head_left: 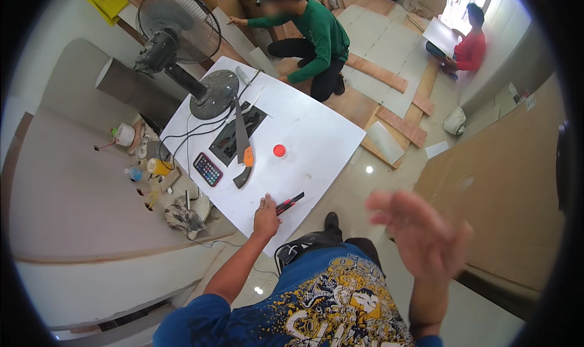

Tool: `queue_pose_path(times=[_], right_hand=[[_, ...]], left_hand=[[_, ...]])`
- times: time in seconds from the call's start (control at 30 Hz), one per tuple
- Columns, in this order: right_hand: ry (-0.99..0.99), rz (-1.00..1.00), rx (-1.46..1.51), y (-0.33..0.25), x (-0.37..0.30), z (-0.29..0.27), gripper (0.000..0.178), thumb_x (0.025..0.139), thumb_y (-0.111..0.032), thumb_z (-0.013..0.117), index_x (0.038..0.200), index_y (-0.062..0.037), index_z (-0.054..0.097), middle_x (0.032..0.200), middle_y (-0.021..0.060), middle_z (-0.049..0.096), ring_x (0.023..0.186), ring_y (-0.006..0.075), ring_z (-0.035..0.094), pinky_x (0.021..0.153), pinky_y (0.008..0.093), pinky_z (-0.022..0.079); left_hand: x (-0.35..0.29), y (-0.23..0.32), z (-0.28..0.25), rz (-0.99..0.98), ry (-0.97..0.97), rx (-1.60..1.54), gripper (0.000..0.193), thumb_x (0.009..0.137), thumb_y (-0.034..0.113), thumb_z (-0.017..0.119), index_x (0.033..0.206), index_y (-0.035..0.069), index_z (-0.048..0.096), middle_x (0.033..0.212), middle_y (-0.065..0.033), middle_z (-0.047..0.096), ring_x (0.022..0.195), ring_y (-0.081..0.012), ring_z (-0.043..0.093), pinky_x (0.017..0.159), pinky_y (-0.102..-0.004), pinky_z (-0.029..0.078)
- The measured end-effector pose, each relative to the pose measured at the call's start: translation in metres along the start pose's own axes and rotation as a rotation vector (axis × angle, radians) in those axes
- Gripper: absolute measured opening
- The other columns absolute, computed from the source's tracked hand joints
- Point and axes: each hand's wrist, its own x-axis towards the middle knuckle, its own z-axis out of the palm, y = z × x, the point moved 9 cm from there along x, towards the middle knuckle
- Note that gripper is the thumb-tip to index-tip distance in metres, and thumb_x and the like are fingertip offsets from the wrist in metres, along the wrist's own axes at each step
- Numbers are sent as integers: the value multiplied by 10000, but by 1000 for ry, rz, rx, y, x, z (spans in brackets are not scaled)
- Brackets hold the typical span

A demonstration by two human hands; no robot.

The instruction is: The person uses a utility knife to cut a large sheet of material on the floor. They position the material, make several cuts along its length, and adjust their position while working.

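My left hand (266, 217) rests near the front edge of a white-topped table (322, 134), its fingers closed on a red and black utility knife (288, 204). The knife lies low over the white surface and points away to the right. My right hand (423, 234) is raised off the table's right side, open and slightly blurred, holding nothing. Beyond the knife lie a handsaw (243, 155) with an orange and black handle, a phone (207, 169) with its screen lit, a red round cap (279, 150) and a black tool case (237, 133).
A standing fan (213, 94) with its cord takes up the table's far left corner. A person in green (319, 40) crouches behind the table; another in red (468, 50) sits far right holding a panel. Wood planks (377, 73) cover the floor there. A large brown board (499, 195) stands at right.
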Motion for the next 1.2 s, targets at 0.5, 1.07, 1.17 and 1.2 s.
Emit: queue_pose_path(times=[0.5,1.07,1.17,1.2], right_hand=[[-586,-506,-227,-46,48,53,803,1058,-525,415,1555,104,362,1570,361,356,1405,553,465,1119,594,427],[919,273,-440,-10,-13,-606,344,975,-354,764,1204,-97,770,1335,35,729,1161,120,635,960,349,431],[990,484,-333,77,-71,-664,342,945,-363,794,1186,-121,781,1281,13,739,1105,118,638,948,362,433],[984,528,-352,104,-82,-671,346,940,-361,799,1188,-121,779,1227,12,744,1089,123,641,938,367,440]], left_hand=[[-31,-19,-5,-137,-35,-27,869,715,128,915,1441,-56,473,1637,-284,385,1487,-429,444,1128,-505,477],[10,24,21,-560,202,-104,771,712,100,915,1359,-77,535,1412,-277,573,1337,-459,531,1102,-492,444],[21,46,37,-686,96,-304,680,702,103,915,1244,-95,556,1409,-283,552,1322,-459,525,1118,-509,431],[19,36,38,-616,174,-290,627,710,113,909,1182,-108,561,1431,-324,501,1325,-475,505,1122,-511,427]])
